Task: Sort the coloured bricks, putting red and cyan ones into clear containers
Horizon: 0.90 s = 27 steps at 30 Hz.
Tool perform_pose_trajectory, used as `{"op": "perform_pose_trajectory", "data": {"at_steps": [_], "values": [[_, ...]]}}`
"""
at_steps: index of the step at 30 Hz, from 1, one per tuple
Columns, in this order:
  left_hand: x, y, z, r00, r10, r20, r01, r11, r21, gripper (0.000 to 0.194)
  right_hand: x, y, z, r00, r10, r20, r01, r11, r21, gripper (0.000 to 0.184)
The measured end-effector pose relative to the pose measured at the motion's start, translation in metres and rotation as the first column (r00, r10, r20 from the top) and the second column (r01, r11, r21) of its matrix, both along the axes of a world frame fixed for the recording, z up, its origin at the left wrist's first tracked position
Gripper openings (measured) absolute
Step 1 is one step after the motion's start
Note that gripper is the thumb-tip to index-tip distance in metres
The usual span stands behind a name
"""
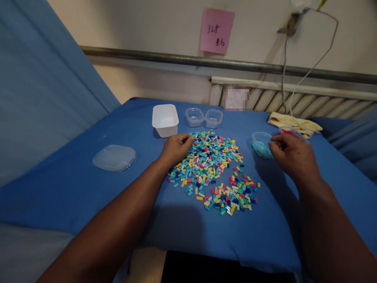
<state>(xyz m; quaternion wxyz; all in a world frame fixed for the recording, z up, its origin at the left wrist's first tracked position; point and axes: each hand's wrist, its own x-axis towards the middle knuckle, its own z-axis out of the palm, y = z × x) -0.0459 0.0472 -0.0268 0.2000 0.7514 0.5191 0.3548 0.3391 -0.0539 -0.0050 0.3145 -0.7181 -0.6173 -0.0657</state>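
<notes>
Small coloured building bricks [206,165] lie in a large loose pile, with a smaller cluster in front of it. My left hand [176,149] rests at the pile's upper left edge, thumb and fingers pinched together; whatever they hold, if anything, is hidden. At the right, my right hand [296,157] hovers beside a clear tub [260,136] partly filled with light blue bricks [261,150]. Its thumb and forefinger are closed, and I cannot make out anything between them. Behind this hand, a second clear tub [303,138] with red bricks [290,134] is partly covered.
A white bin [165,127] and two clear tubs, one left [194,118] and one right [213,118], stand behind the pile. Stacked clear lids [114,158] lie at the left. A folded yellow cloth [296,122] sits back right, below a hanging cable [284,74].
</notes>
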Motion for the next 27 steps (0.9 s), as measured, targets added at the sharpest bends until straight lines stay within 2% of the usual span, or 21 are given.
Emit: {"op": "perform_pose_trajectory", "data": {"at_steps": [3,5,8,10,12,14,17,21,27], "values": [[0.000,-0.001,0.002,1.000,0.000,-0.002,0.000,1.000,-0.008,0.040,0.003,0.004,-0.006,1.000,0.018,0.021,-0.018,1.000,0.015,0.036],[0.000,-0.001,0.002,1.000,-0.004,-0.005,0.004,1.000,-0.004,0.040,-0.002,0.004,-0.005,0.999,0.043,0.032,-0.045,0.996,0.071,0.036],[0.000,-0.001,0.002,1.000,-0.007,-0.011,0.007,1.000,0.002,0.040,-0.028,0.001,-0.003,0.980,0.198,0.031,-0.200,0.967,0.159,0.028],[0.000,-0.001,0.002,1.000,-0.002,-0.013,0.002,1.000,0.002,0.040,-0.056,-0.004,-0.004,0.905,0.425,0.030,-0.425,0.896,0.129,0.022],[0.000,-0.002,0.002,1.000,0.001,-0.008,-0.001,1.000,0.004,0.040,-0.084,-0.008,-0.008,0.780,0.625,0.037,-0.626,0.780,0.023,0.019],[0.000,-0.002,0.001,1.000,-0.004,0.002,0.004,1.000,0.011,0.040,-0.107,-0.010,-0.013,0.701,0.713,0.018,-0.710,0.700,-0.078,0.017],[0.000,-0.001,-0.001,1.000,-0.011,0.003,0.011,1.000,0.018,0.040,-0.124,-0.013,-0.018,0.660,0.751,0.024,-0.735,0.652,-0.184,0.017],[-0.001,0.000,-0.002,1.000,-0.012,-0.014,0.012,1.000,0.020,0.040,-0.125,-0.014,-0.014,0.671,0.739,0.056,-0.701,0.657,-0.278,0.016],[-0.001,-0.001,0.000,1.000,-0.016,-0.020,0.016,1.000,0.013,0.041,-0.117,-0.017,-0.009,0.690,0.724,0.009,-0.673,0.645,-0.361,0.019]]}}
